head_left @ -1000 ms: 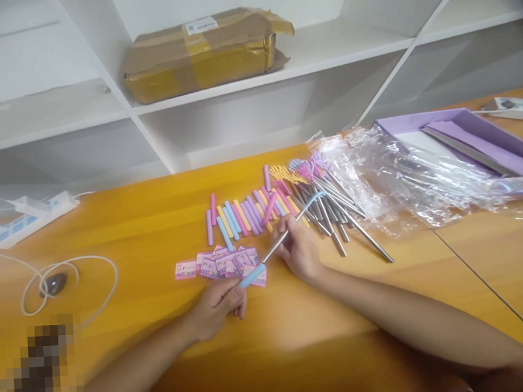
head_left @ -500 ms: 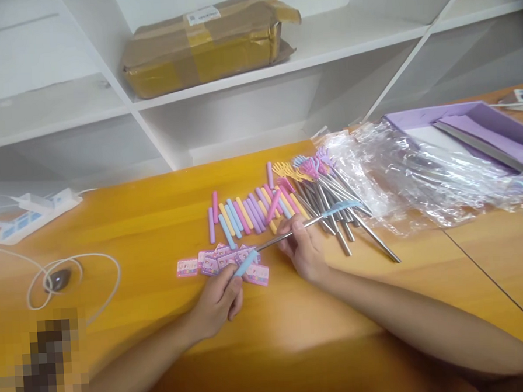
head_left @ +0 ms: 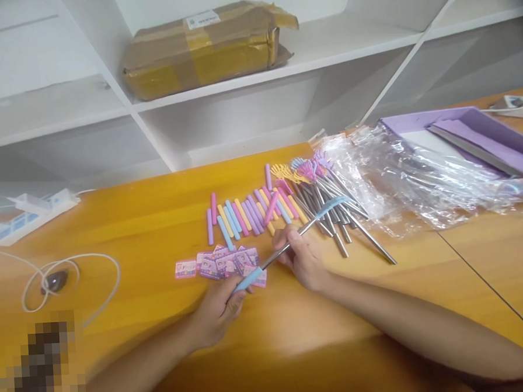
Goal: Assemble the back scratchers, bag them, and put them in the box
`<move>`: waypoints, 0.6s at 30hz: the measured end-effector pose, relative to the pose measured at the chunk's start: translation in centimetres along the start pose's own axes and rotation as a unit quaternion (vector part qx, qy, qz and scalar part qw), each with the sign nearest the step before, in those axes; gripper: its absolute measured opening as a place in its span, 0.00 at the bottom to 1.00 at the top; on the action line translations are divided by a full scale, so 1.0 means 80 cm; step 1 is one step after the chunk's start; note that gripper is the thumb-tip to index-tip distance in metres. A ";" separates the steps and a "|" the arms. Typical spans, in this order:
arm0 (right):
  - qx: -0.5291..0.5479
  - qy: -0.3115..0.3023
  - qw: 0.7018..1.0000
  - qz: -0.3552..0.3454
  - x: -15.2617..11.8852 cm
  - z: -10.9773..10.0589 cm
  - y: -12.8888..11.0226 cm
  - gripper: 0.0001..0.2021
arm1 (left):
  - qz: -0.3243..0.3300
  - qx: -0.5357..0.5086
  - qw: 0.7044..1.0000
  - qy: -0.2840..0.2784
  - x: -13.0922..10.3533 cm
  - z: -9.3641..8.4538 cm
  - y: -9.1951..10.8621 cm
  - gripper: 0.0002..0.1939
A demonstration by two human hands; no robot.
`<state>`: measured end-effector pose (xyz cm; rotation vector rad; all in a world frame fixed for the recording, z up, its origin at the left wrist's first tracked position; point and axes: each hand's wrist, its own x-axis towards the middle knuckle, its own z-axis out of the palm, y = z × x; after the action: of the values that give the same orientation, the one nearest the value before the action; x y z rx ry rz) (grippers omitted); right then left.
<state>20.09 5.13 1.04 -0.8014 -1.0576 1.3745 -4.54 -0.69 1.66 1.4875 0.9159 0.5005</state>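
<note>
My left hand is closed on the light-blue handle of a back scratcher, low over the cards. Farther up, my right hand pinches its metal rod; the blue head points to the right, above other rods. Below the loose handle tubes in pink, blue, yellow and purple lies a group of small printed cards. Metal rods with yellow, pink, blue and purple hand-shaped heads are piled right of the tubes.
Clear plastic bags lie at the right, partly over a purple box. A white power strip and a dark mouse with a looped cable are at the left. Behind the table, shelves hold a taped cardboard box.
The scratcher is tilted slightly more steeply, its head shifted a little to the left. My left hand has moved slightly down, and my right hand has slid slightly toward the handle.
</note>
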 end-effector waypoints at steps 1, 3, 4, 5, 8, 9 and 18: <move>0.003 -0.008 1.000 0.008 0.003 0.000 0.000 0.26 | -0.002 -0.002 1.000 0.001 0.000 0.000 0.001 0.20; 0.014 -0.021 0.999 0.021 0.012 0.000 -0.001 0.24 | -0.008 -0.014 1.000 0.005 0.001 0.000 0.002 0.20; 0.022 -0.023 0.999 0.023 0.018 -0.001 -0.003 0.24 | -0.011 -0.024 1.000 0.007 0.002 -0.001 0.002 0.19; 0.030 -0.021 0.999 0.022 0.026 -0.002 -0.007 0.23 | -0.014 -0.035 0.999 0.007 0.002 -0.001 0.002 0.19; 0.074 0.047 0.996 -0.013 0.049 -0.013 -0.025 0.23 | -0.012 -0.061 0.998 0.003 0.004 -0.002 0.000 0.19; 0.091 0.083 0.992 -0.030 0.058 -0.019 -0.033 0.22 | -0.009 -0.064 0.998 0.000 0.004 -0.002 0.000 0.19; -0.001 0.065 0.981 -0.182 0.102 -0.065 -0.093 0.27 | -0.010 -0.082 0.997 0.001 0.002 -0.003 -0.001 0.20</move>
<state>26.82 13.29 7.08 -0.6514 -1.0421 0.9987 -4.66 -0.42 1.56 1.3294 0.8694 0.5494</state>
